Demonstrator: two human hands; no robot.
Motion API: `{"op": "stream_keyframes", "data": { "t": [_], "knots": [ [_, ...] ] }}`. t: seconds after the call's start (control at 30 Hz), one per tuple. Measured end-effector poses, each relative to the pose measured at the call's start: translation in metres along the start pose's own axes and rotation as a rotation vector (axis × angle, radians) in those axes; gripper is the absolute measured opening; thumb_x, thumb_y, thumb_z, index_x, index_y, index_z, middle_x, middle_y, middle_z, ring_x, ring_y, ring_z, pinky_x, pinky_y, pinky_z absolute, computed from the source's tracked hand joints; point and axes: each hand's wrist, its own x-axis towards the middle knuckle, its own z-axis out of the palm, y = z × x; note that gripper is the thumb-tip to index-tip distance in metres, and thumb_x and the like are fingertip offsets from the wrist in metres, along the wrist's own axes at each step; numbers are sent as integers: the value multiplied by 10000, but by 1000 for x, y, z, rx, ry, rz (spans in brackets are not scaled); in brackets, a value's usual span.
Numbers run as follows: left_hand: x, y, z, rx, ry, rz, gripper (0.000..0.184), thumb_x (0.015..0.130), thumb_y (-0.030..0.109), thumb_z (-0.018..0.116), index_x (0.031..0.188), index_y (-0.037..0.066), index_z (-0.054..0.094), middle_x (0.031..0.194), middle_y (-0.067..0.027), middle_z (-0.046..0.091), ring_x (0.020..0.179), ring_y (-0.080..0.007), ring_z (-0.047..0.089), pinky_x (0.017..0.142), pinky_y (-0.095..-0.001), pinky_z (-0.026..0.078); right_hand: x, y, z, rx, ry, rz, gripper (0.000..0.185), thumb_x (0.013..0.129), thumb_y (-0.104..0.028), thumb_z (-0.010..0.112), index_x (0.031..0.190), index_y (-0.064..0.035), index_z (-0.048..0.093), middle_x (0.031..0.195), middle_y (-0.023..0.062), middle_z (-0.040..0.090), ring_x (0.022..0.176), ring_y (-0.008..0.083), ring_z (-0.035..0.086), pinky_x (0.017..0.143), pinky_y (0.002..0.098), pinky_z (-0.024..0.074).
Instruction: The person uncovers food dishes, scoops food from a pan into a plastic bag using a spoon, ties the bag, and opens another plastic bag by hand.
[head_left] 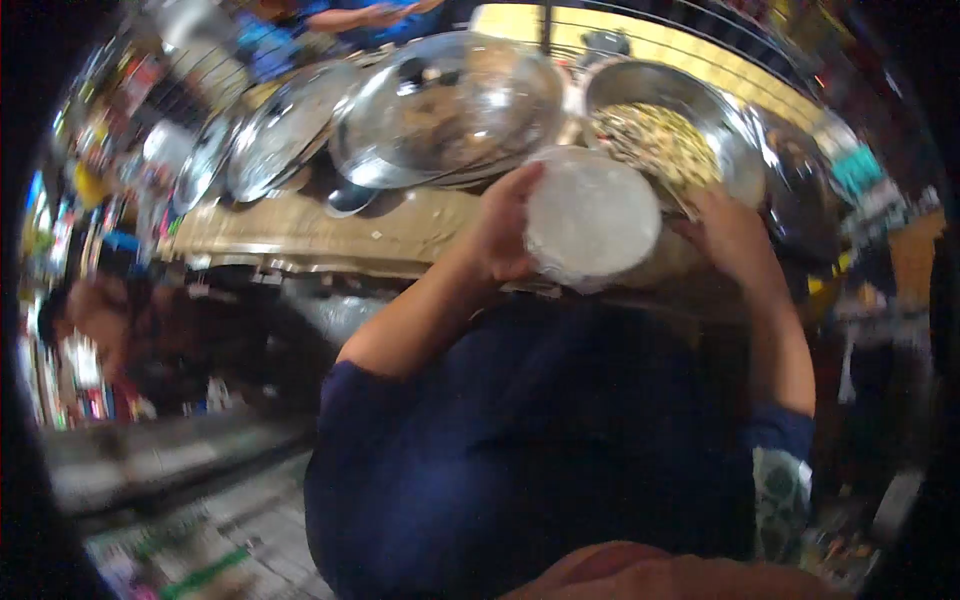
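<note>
Brown, cardboard-like covering runs along the near edge of the counter [400, 232], with metalware lined up over it; your left hand [508, 222] has its digits parted around the side of a round whitish container [592, 213], one part of the grip high on the rim and the other low; the container's pale round face is turned towards you, near the counter's front edge. Your right hand [735, 238] is bent down at the near side of a big metal bowl [735, 125], fingers curled together near its food; a thin stick-like shape [672, 190] lies by the fingertips, but blur hides whether they pinch it, so you cannot tell.

Pale, yellowish chopped food [655, 140] lies inside that bowl, just beyond the container and to its right; left of the bowl sits a broad clear lid [450, 110] with a dark knob; farther left are a second clear lid [285, 135], tilted, and a smaller shiny round piece [203, 165]; a small metal dish [350, 198] rests nearer you, below the broad lid.

Past the counter, dark rails [650, 25] cross in front of a yellow surface [700, 75]; a co-worker's arm [350, 19] shows at the top; another person [95, 315] is at far left, above pale floor tiles [270, 520].
</note>
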Motion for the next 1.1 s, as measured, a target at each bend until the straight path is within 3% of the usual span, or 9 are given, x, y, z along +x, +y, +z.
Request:
{"op": "stream_keyframes", "data": {
  "t": [0.33, 0.43, 0.5, 0.53, 0.6, 0.63, 0.83, 0.93, 1.1],
  "knots": [
    [41, 28, 7, 16, 30, 61, 578, 895, 484, 213, 1271, 67, 348, 1288, -146, 389, 1192, -331, 360, 979, -523, 268, 56, 67, 17, -237, 57, 73, 187, 753, -98, 452, 890, -43, 566, 795, 190, 588, 775, 350, 576, 679, 438, 454],
    [71, 52, 5, -178, -507, 25, 570, 905, 454, 166, 1275, 54, 334, 1287, -156, 385, 1194, -345, 352, 982, -545, 248, 78, 72, 26, -387, 223, 79, 178, 739, -121, 464, 791, -26, 606, 728, 172, 604, 720, 321, 606, 636, 433, 477],
    [82, 58, 41, 226, 138, 351, 569, 906, 428, 131, 1280, 41, 316, 1298, -178, 357, 1198, -368, 337, 978, -575, 233, 86, 75, 19, -430, 151, 93, 196, 722, -129, 486, 797, -44, 645, 745, 147, 626, 724, 284, 628, 631, 415, 498],
    [96, 68, 26, 226, 138, 352, 569, 906, 428, 131, 1280, 41, 316, 1298, -178, 357, 1198, -368, 337, 978, -575, 233, 87, 82, 15, -431, 152, 92, 196, 722, -129, 486, 797, -44, 645, 745, 147, 626, 724, 284, 628, 631, 415, 498],
    [124, 93, -17, -198, -659, 103, 571, 906, 409, 102, 1288, 28, 289, 1304, -201, 331, 1201, -390, 320, 969, -598, 233, 92, 103, 11, -339, 266, 127, 161, 729, -103, 482, 827, -77, 606, 817, 138, 588, 778, 304, 598, 634, 425, 477],
    [107, 77, 26, 256, -48, 430, 568, 905, 395, 87, 1294, 25, 271, 1313, -208, 310, 1204, -394, 314, 962, -600, 250, 96, 113, 13, -296, 316, 189, 163, 728, -103, 489, 837, -113, 609, 869, 111, 580, 819, 287, 593, 638, 412, 479],
    [126, 87, -11, -237, -529, 171, 625, 887, 455, 67, 1313, 27, 231, 1330, -209, 282, 1219, -401, 286, 959, -617, 233, 104, 146, 48, -351, 372, 118, 202, 741, -116, 488, 922, -114, 579, 827, 111, 577, 825, 276, 593, 646, 408, 473],
    [106, 69, 37, 68, 113, 428, 672, 869, 495, 51, 1319, 27, 224, 1340, -210, 266, 1235, -407, 250, 963, -632, 199, 160, 164, 110, -379, 236, 97, 229, 764, -105, 482, 980, -98, 557, 823, 121, 588, 792, 266, 595, 646, 397, 464],
    [105, 65, 23, -41, -139, 443, 681, 854, 509, 93, 1322, 33, 231, 1354, -206, 245, 1246, -412, 221, 973, -636, 157, 143, 103, 80, 99, -50, 132, 209, 773, -112, 507, 963, -75, 585, 852, 131, 611, 741, 248, 587, 641, 363, 455]
  ]
}}
